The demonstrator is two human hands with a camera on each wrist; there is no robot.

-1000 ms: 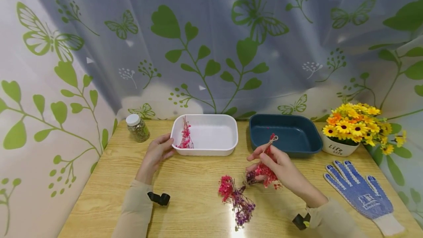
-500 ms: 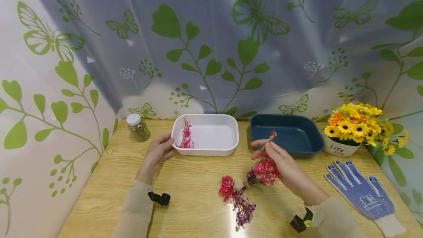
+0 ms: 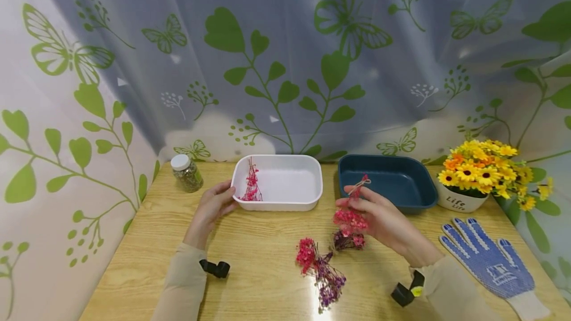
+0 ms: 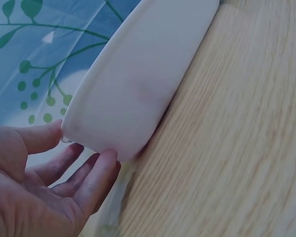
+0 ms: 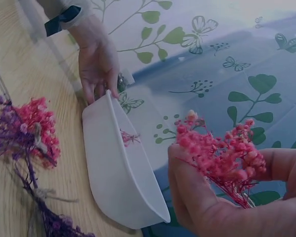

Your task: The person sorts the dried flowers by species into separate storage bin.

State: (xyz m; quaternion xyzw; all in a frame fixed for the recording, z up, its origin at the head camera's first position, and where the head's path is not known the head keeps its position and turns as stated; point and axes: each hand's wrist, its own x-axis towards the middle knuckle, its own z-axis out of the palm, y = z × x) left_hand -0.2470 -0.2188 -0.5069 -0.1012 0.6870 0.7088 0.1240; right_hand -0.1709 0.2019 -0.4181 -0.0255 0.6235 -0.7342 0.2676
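Note:
My left hand [image 3: 211, 207] holds the left end of a white plastic basin [image 3: 285, 206], thumb at the rim and fingers against the outer wall. Inside the basin, at its left, lies a pink dried-flower sprig [image 3: 252, 188]. My right hand [image 3: 388, 222] pinches a bunch of pink dried flowers [image 5: 219, 153] by its string-tied stems, blossoms hanging down in the head view. Below it on the table are a dark purple bunch [image 3: 348, 241], a pink flower cluster [image 3: 306, 250] and a purple bunch [image 3: 330, 286]. Part of the purple flowers is hidden behind the hanging bunch.
A dark blue basin [image 3: 415, 207] stands behind my right hand. Further right are a pot of yellow artificial flowers [image 3: 484, 175] and a blue-and-white work glove [image 3: 499, 266]. A white-lidded jar [image 3: 187, 175] stands at the left, before the patterned curtain [image 3: 285, 63].
My right hand has turned the pink bunch and shifted slightly left, so its blossoms now hang clear of the palm. The left hand and white basin have stayed in place.

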